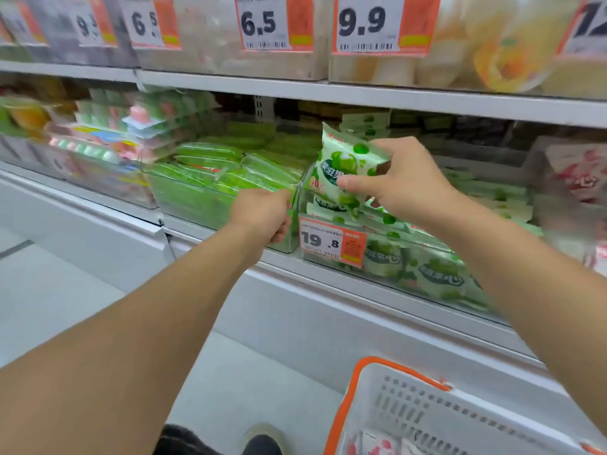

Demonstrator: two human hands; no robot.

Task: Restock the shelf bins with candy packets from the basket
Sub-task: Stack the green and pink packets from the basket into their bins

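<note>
My right hand (399,183) grips a white and green candy packet (345,165) upright over the clear shelf bin (377,254) that carries the 19.8 price tag. Similar green packets lie inside that bin. My left hand (262,215) has its fingers curled round the clear front edge between this bin and the neighbouring bin of green packets (210,178). The white basket with an orange rim (358,385) stands at the lower right, with pink and white packets (377,443) in its bottom.
A white shelf board (328,90) runs close above the bins, with more bins and price tags on it. Bins of pink and green sweets (108,142) stand to the left, a red and white packet bin (578,178) to the right. A shoe (262,443) shows below.
</note>
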